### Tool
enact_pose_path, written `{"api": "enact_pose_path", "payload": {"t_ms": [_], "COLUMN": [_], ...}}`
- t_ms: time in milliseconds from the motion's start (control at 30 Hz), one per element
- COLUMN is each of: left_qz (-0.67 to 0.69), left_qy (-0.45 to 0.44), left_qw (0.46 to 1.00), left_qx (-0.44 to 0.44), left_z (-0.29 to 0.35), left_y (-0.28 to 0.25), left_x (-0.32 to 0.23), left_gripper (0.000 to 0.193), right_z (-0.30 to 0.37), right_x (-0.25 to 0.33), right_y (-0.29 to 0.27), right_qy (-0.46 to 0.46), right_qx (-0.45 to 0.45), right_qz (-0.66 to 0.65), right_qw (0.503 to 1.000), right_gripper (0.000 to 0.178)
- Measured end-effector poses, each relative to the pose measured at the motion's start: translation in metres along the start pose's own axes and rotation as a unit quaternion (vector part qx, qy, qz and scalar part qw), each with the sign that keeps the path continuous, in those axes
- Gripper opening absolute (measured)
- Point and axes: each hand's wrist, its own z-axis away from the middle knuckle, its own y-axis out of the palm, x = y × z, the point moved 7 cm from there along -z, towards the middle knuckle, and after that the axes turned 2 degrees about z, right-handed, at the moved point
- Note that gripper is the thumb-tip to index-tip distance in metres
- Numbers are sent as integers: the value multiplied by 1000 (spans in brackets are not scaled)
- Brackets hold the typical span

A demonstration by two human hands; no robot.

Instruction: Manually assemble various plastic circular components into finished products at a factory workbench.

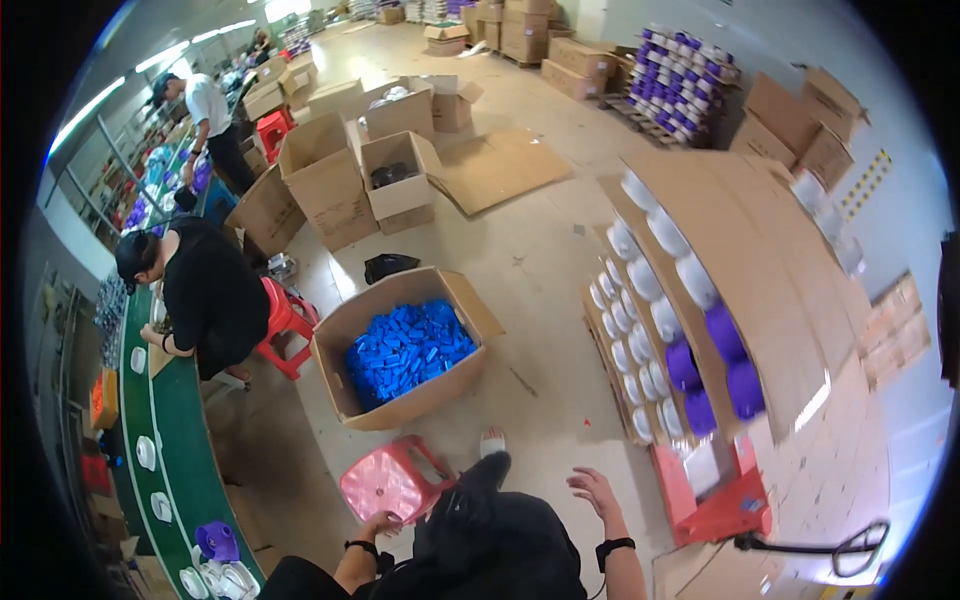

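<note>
1. Head view: seeing a pink stool point(383, 480) at seven o'clock from the picture's centre, with a carton point(432, 391) of blue pieces point(412, 345) lying beyond, at the stool's twelve o'clock.
2. Curling the left hand point(378, 524) at the seat's six-o'clock rim, seemingly touching; not managing to tell whether gripping firmly or only resting there.
3. Holding the right hand point(596, 490) at five o'clock, fingers loosely spread, gripping nothing.
4. Judging the stool probably light, stiff plastic; looking smooth, so possibly slipping a little, but hardly seeming fragile.
5. Favouring the rim for taking hold, perhaps pairing three and nine o'clock for balance.
</note>
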Motion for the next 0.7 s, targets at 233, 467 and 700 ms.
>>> {"api": "enact_pose_path", "payload": {"t_ms": [233,467,700], "left_qz": [-223,-188,6], "left_qy": [299,428,324], "left_qw": [920,856,927], "left_qx": [-122,-218,-190], "left_z": [-24,38,-22], "left_y": [-98,-138,-166], "left_x": [-371,-666,-677], "left_gripper": [20,25,23], "right_z": [-161,-381,-543], "right_x": [278,426,548], "right_y": [29,121,178], "right_qy": [-157,-140,-81], "right_qx": [68,157,103], "right_qz": [-83,102,28], "right_qw": [982,972,991], "right_gripper": [28,29,21]}}
